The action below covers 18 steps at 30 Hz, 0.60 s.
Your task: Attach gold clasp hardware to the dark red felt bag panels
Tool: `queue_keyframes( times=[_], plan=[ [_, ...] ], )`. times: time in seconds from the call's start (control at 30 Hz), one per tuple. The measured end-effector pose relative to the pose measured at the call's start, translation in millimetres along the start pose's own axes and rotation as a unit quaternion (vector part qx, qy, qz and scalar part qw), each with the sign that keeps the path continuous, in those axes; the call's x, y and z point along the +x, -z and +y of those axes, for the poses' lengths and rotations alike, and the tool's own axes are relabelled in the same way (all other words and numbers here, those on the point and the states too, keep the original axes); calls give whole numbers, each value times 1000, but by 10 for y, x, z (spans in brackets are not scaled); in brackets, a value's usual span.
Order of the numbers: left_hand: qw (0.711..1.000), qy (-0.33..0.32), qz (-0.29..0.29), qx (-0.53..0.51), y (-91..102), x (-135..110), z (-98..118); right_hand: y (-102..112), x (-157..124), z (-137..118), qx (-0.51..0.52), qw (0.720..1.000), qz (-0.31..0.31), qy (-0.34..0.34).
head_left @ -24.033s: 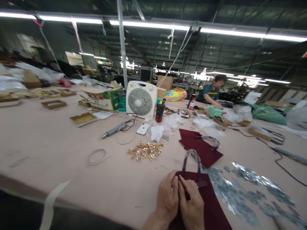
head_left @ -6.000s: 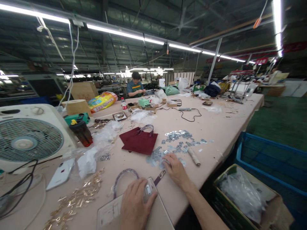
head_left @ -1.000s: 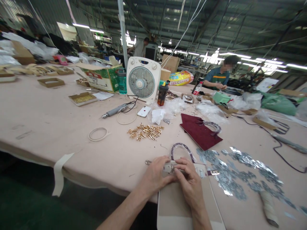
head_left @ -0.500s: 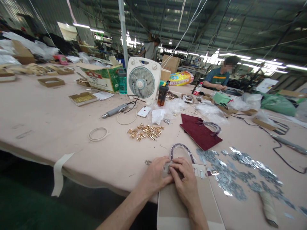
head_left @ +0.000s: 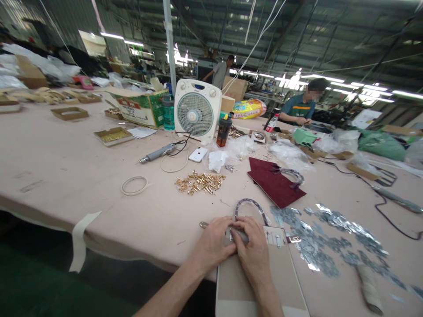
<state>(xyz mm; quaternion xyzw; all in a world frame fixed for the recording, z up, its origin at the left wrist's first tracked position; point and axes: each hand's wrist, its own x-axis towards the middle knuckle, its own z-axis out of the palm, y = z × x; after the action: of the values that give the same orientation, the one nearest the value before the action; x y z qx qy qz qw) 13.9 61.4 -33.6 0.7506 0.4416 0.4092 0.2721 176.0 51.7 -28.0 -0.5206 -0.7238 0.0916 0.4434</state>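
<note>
A beige bag panel (head_left: 280,268) with a dark red edge lies at the table's front, running toward me. From its top edge rises a curved dark purple handle (head_left: 251,201), wrapped in clear plastic. My left hand (head_left: 216,242) is closed on the panel's top left corner, beside the handle's base. Pressed against it, my right hand (head_left: 251,244) has its fingers curled and its thumb bent over a small greyish piece that I cannot make out. Small metal plates (head_left: 279,240) sit on the panel right of my hands. A strap with a buckle (head_left: 294,239) sticks out at the right edge.
Loose metal plates (head_left: 330,220) are scattered on the right, near a wrapped cylindrical tool (head_left: 369,286). Ahead are gold fittings (head_left: 201,182), a dark red bag piece (head_left: 276,182), an electric screwdriver (head_left: 158,153), a phone (head_left: 198,154) and a fan (head_left: 195,112). A co-worker (head_left: 299,108) sits across.
My right hand has shifted slightly left and its thumb has moved, showing more of the greyish piece and the metal plates. A person in the background has moved right.
</note>
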Motion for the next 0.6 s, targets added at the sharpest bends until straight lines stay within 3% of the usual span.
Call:
queue_keyframes(
  times=[0.17, 0.27, 0.47, 0.6],
  plan=[
    [1000, 4, -3, 4, -13, -20, -21, -7, -20, -22, 10, 1000, 11, 8],
    [1000, 12, 1, 4, 2, -20, -2, 33, -54, -28, 62, 997, 33, -28],
    [1000, 11, 5, 18, 28, -9, 10, 157, -195, 95, 178, 946, 191, -192],
    [999, 10, 5, 49, 3, 15, -58, 284, -222, 339, 232, 895, 319, -207]
  ],
)
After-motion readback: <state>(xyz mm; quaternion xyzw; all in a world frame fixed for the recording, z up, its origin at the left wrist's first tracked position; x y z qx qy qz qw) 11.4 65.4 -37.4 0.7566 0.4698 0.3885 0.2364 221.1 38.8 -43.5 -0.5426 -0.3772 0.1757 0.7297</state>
